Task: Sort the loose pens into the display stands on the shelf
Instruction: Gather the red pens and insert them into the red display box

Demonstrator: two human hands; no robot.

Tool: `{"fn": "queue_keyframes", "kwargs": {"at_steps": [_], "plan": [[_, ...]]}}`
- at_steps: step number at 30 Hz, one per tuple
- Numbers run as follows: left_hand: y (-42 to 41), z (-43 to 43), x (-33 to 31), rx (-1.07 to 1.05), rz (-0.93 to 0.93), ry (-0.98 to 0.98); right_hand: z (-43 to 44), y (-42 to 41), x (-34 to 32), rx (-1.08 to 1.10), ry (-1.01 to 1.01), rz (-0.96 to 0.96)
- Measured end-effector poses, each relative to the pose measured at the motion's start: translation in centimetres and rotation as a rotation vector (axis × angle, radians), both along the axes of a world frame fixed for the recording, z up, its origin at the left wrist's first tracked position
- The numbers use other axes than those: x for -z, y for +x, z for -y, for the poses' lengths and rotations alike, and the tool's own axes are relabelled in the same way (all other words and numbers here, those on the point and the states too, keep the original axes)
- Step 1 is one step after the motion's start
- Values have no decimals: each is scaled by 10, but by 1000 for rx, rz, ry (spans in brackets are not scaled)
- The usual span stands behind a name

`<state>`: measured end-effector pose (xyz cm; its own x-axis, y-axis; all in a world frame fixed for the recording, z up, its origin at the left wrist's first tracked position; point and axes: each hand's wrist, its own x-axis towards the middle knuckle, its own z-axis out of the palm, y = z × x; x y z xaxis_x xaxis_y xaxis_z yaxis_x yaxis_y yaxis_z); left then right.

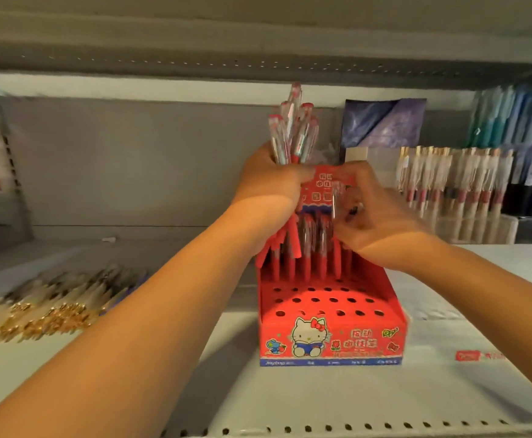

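A red cardboard display stand [331, 336] with a cartoon cat on its front stands on the shelf, its stepped top full of round holes. Several red pens stand in its back rows [308, 263]. My left hand [271, 181] grips a bunch of red pens [293, 128] upright above the stand's back. My right hand [375, 216] pinches a single clear-barrelled pen [335, 200] just over the back rows, in front of the stand's header card. The front rows of holes hold nothing.
A pile of loose gold-clipped pens [49, 305] lies on the shelf [290, 406] at the left. Other stands with pens [454, 188] and blue-toned pens [517, 118] fill the back right. A dark blue card [384, 121] stands behind the red stand.
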<state>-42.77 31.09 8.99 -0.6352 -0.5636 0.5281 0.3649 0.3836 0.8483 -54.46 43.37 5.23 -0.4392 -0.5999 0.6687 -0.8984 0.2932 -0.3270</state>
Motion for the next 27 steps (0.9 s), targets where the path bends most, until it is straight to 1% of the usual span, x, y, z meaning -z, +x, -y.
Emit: {"fn": "queue_keyframes", "kwargs": {"at_steps": [4, 9, 11, 14, 17, 23, 25, 27], "plan": [[-2, 16, 24, 3, 56, 44, -3, -11, 3, 0, 2, 18], [0, 29, 34, 174, 41, 121, -4, -16, 8, -17, -92, 84], [2, 30, 34, 203, 41, 127, -5, -16, 10, 5, -77, 80], [3, 33, 37, 239, 37, 114, -3, -14, 13, 2, 21, 161], [3, 32, 42, 269, 76, 110, -3, -12, 16, -11, 100, 212], [0, 33, 46, 383, 71, 120, -5, -14, 9, -17, 0, 177], [-1, 34, 47, 412, 55, 138, -5, -13, 9, -4, 15, 184], [-1, 34, 48, 425, 65, 131, -6, -11, 10, -5, 36, 239]]}}
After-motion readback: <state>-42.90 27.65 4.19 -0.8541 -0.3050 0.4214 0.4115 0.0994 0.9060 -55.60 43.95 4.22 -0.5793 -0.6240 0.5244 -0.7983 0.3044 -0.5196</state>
